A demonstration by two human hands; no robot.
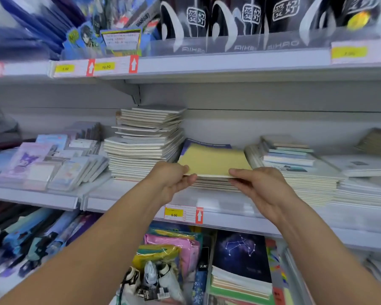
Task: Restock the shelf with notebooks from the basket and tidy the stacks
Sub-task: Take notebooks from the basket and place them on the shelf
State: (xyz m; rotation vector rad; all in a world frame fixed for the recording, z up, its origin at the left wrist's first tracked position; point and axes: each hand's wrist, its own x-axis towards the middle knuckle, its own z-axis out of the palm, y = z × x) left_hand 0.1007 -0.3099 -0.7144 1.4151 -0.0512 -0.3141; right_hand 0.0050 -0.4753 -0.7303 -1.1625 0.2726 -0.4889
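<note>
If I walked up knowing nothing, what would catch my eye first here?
Two bare arms reach to the middle shelf, where the left hand and right hand grip a yellow notebook at its near corners, above a low stack. Left of it leans a tall, untidy stack. On the shelf edge below sits a yellow price tag.

A stationery shop: price tags (173,213) are lining white shelf rails (229,219), and notebook stacks (145,142) are filling the shelves
</note>
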